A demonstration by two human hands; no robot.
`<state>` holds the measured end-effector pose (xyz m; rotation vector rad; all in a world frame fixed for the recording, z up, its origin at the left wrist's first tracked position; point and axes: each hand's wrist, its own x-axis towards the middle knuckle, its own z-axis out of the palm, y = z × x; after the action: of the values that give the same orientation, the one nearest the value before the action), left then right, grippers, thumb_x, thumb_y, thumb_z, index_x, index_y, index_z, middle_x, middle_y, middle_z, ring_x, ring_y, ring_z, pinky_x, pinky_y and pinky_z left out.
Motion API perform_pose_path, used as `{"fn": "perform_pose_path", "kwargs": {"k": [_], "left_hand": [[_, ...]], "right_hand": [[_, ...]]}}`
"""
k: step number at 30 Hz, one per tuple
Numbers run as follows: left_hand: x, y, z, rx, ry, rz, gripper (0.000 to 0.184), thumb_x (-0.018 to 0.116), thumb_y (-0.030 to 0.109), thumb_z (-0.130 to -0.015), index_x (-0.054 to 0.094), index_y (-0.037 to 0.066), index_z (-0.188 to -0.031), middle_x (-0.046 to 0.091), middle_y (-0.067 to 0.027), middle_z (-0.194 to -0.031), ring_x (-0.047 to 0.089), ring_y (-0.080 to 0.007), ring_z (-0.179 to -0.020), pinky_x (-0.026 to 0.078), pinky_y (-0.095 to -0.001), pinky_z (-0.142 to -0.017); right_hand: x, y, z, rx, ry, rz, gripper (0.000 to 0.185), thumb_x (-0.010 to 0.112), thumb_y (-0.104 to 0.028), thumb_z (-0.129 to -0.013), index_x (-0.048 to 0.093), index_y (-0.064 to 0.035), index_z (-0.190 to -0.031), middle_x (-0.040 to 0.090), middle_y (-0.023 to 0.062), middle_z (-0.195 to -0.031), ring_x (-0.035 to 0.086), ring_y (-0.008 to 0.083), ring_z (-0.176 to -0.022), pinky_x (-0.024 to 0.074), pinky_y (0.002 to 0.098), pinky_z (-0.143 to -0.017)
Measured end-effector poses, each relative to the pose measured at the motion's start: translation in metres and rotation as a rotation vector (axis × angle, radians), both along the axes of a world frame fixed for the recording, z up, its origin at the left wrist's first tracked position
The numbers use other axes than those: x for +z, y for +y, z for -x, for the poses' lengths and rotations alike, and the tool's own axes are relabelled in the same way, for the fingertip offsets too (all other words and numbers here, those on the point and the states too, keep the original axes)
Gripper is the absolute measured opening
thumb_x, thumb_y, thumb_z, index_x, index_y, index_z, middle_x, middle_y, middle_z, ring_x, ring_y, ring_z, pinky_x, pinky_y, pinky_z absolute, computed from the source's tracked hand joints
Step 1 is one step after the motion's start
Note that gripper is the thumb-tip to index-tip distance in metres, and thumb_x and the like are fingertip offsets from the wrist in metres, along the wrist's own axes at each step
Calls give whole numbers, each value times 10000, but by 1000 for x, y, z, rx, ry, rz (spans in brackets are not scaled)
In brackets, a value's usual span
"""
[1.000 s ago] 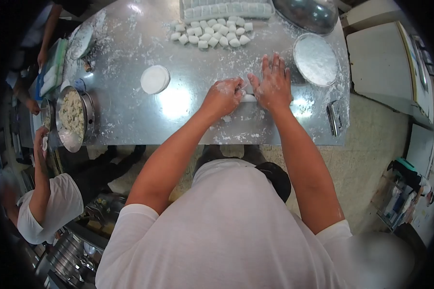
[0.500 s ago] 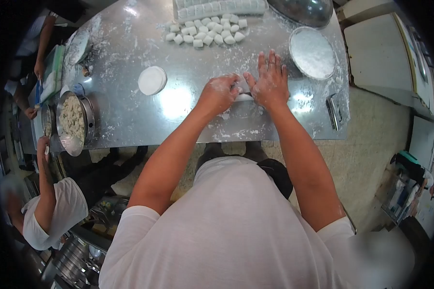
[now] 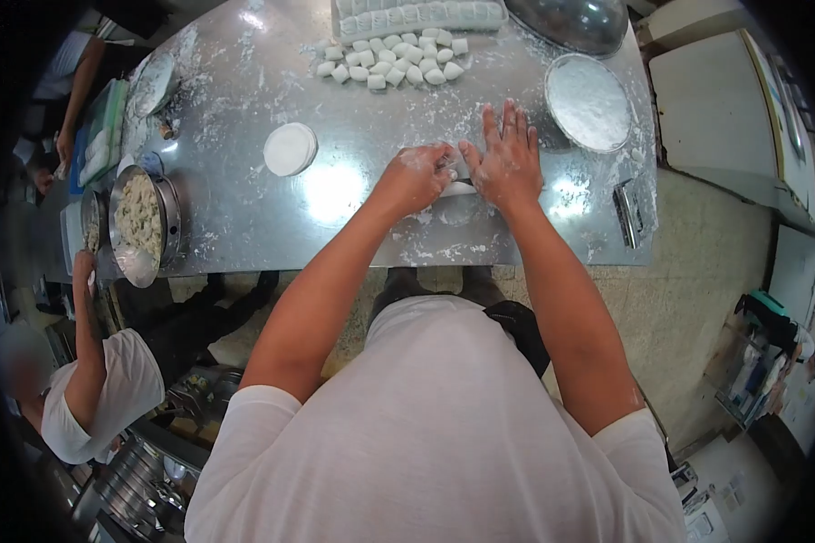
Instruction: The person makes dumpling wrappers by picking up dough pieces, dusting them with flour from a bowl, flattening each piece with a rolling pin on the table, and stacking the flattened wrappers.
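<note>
My left hand (image 3: 417, 181) has curled fingers pinched at the edge of a small piece of white dough (image 3: 459, 188) on the floured steel table (image 3: 244, 195). Beside it, my right hand (image 3: 509, 163) lies flat with its fingers stretched forward and its palm at the dough's right side. Whatever is under that palm is hidden. A stack of round white dough wrappers (image 3: 291, 149) lies to the left of my hands. Beyond them sits a loose pile of small cut dough pieces (image 3: 394, 61).
A tray (image 3: 507, 13) of rowed white pieces stands at the back, beside a dark metal bowl (image 3: 575, 25). On the right are a round dish of flour (image 3: 588, 102) and a metal scraper (image 3: 627, 213). A filling bowl (image 3: 172, 217) and a person (image 3: 118, 371) are left.
My hands keep nearly the same pose, with the left fingers shifted slightly at the dough. The view has shifted a little. At far left, another person's hand has moved beside the green-edged container.
</note>
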<state>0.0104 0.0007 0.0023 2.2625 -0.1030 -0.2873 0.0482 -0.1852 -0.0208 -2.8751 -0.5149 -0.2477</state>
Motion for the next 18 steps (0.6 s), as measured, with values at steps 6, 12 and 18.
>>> {"fn": "perform_pose_path", "kwargs": {"k": [6,12,18], "left_hand": [[4,3,9,49,127,30,201,646,105,-862,652,25,-1046,686,-171,-958,660,-308,-921,505,-397,-834],[-12,12,15,79,270,244,200,624,78,-861,619,20,-1052,660,-112,-899,635,-240,-810,504,-365,-753],[-9,-6,13,24,-92,-183,255,694,165,-880,690,55,-1111,709,-187,-995,685,-328,-933,529,-398,-849]], "right_hand": [[-4,-48,87,138,63,-18,615,605,-437,-926,547,-97,-1435,458,203,-1520,395,400,-1420,305,552,-1146],[1,-19,25,64,29,6,651,616,-456,-917,522,-108,-1460,434,207,-1540,385,399,-1430,314,517,-1151],[-3,-21,31,58,15,-40,645,618,-460,-915,529,-108,-1449,436,191,-1542,376,393,-1435,277,528,-1176]]}}
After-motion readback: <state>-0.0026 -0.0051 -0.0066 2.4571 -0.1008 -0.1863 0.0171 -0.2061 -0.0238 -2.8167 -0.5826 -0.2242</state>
